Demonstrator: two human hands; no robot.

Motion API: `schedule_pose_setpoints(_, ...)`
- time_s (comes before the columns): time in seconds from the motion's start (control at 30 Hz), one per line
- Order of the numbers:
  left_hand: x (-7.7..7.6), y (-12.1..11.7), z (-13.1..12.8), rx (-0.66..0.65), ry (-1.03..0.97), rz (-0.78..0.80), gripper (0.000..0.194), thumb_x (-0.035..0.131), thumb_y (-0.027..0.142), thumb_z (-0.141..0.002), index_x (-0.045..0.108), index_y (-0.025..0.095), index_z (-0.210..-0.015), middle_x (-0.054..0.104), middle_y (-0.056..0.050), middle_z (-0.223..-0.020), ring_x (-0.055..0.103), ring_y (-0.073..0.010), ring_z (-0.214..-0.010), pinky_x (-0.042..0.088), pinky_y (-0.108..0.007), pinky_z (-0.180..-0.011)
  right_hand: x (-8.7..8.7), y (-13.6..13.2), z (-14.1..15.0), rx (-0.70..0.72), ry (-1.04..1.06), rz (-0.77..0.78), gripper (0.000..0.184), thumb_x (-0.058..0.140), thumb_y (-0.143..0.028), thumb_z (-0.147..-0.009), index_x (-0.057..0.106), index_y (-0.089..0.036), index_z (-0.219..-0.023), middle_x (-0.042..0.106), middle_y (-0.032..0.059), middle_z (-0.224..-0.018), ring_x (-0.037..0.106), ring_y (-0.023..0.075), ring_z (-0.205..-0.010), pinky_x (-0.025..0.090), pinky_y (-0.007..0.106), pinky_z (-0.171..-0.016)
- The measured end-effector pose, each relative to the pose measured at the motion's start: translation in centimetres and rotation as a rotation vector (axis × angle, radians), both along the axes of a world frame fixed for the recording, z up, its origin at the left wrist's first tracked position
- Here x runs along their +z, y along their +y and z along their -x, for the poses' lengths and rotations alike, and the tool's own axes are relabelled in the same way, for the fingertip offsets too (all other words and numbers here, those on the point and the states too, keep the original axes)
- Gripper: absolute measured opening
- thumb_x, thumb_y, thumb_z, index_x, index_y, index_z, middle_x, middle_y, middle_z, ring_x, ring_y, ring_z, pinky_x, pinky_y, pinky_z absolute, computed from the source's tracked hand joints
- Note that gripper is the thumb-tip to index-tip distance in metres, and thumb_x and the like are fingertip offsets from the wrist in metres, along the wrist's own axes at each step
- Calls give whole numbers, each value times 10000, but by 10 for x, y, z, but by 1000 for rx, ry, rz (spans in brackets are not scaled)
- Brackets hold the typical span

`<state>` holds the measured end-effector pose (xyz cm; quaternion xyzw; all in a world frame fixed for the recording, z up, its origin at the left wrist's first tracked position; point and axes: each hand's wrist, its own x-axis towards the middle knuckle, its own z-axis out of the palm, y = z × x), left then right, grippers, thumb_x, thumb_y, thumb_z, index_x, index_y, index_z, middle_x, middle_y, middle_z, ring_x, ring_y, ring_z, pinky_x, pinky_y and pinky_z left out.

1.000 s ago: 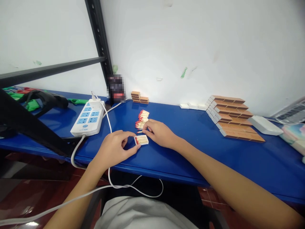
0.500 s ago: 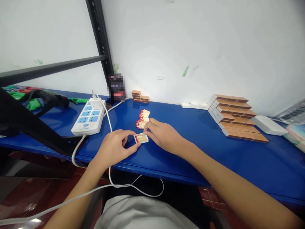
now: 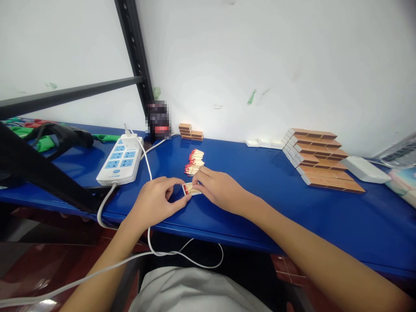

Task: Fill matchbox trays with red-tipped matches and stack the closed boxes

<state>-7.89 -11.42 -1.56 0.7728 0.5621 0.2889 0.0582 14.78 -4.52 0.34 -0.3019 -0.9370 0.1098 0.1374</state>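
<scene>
My left hand grips a small white matchbox tray between thumb and index finger, at its left end, on the blue table. Red-tipped matchsticks lie inside with their heads to the left. Over the right part of the tray, my right hand is closed in a pinch on a matchstick, mostly hidden by the fingertips. Just behind the tray is a loose pile of matchsticks, red heads to the left, its near edge close to my right knuckles.
Matchboxes are stacked by the wall, and a larger stepped stack of matchboxes stands at the right. White trays lie by the wall. A power strip is at the left, its white cable hanging over the table edge near my left wrist.
My right hand has moved slightly left and down, bringing the pinched matchstick from the tray's far edge into the tray. My left hand keeps its hold.
</scene>
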Motion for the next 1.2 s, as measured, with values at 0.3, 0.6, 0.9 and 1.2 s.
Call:
schedule_pose_setpoints(0.3,1,0,-1,2,4,-2,289,741,471,-913,784,237,-1076,532,48,-620,533,-144,-613,388,-279,-631,-3,12,-8,-2,192,66,123,570,-249,-1072,685,-207,-1056,636,33,-994,552,145,-777,381,279,-724)
schedule_pose_setpoints(0.6,1,0,-1,-10,1,-7,288,750,446,-901,788,228,-1086,546,47,-618,544,-148,-623,387,-282,-636,-7,10,-7,46,163,97,135,574,-208,-1052,708,-198,-1036,648,46,-1038,558,143,-800,392,283,-732)
schedule_pose_setpoints(0.9,1,-1,-1,-4,0,9,285,748,463,-906,786,238,-1076,540,50,-624,537,-142,-621,389,-280,-633,-6,11,-6,34,158,102,180,584,-278,-1071,651,-182,-934,633,36,-974,547,140,-796,381,277,-725)
schedule_pose_setpoints(1.2,0,0,0,-8,-12,6,286,758,470,-899,789,251,-1080,541,56,-644,527,-127,-607,400,-275,-641,-16,32,-7,-103,186,16,114,628,-232,-1046,719,-200,-1106,605,15,-923,528,129,-743,351,271,-707)
